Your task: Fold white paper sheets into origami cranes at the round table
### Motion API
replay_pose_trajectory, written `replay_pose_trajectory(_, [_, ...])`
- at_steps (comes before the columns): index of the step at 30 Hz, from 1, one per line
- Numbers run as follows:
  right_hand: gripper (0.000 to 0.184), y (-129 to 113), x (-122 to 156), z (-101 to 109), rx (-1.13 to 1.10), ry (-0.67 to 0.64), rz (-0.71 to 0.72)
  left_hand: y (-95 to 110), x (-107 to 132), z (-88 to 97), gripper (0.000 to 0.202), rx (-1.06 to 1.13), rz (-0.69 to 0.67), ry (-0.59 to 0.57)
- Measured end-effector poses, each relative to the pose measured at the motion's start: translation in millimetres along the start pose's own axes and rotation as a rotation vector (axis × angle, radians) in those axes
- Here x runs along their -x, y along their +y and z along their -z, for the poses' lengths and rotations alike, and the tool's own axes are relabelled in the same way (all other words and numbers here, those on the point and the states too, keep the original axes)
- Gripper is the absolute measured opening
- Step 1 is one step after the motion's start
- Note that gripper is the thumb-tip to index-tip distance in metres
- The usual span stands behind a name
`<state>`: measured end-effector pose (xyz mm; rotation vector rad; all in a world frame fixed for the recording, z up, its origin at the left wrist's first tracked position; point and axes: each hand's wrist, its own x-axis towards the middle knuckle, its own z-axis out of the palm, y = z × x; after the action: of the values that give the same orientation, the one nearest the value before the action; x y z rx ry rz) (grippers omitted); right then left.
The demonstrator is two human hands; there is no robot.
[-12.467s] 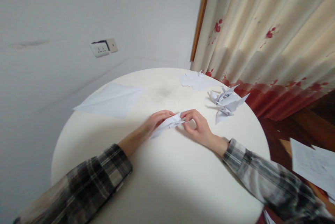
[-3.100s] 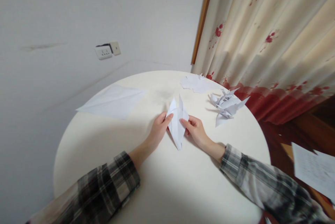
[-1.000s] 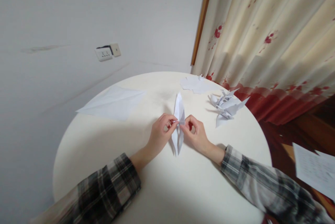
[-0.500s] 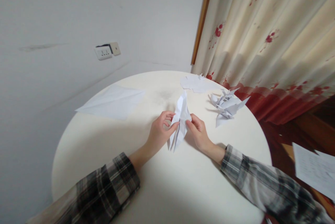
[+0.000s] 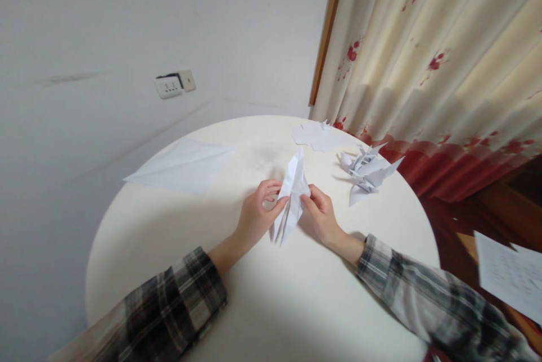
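Note:
A folded white paper (image 5: 295,184), a long diamond shape with a split lower end, is held upright just above the table between both hands. My left hand (image 5: 258,209) pinches its left edge, thumb in front and fingers curled behind. On the opposite edge, my right hand (image 5: 322,215) grips it between thumb and bent fingers. The paper's top point faces away from me, and its two narrow legs point toward me. Part of its back is hidden by the hands.
Several folded paper cranes (image 5: 367,173) cluster at the right of the round white table (image 5: 262,305). A creased paper sheet (image 5: 182,164) lies at the left, torn paper pieces (image 5: 319,135) at the back. Written sheets (image 5: 508,271) lie lower right, beyond the table, near a curtain (image 5: 423,57).
Both hands keep their hold on the folded paper, with barely any movement. The whole view has shifted very slightly.

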<state>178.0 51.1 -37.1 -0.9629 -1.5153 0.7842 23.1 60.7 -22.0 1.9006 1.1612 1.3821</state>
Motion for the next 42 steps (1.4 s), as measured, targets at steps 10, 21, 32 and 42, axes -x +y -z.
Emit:
replay_pose_trajectory(10, [0.025, 0.3, 0.3, -0.7, 0.015, 0.002, -0.010, 6.3, 1.6, 1.7, 0.021, 0.032, 0.033, 0.027])
replay_pose_trajectory(21, [0.024, 0.0, -0.5, -1.3, 0.040, 0.033, -0.014, 1.8, 2.1, 5.9, 0.029, -0.018, 0.104, 0.046])
replay_pose_trajectory(32, [0.022, -0.9, -1.7, -1.5, 0.025, 0.056, -0.034, 0.8, 0.1, 3.9, 0.028, -0.075, 0.030, 0.073])
replay_pose_trajectory(42, [0.016, -7.3, -1.6, -1.6, 0.021, 0.181, 0.004, -0.1, -0.2, 3.5, 0.029, -0.122, 0.048, 0.194])
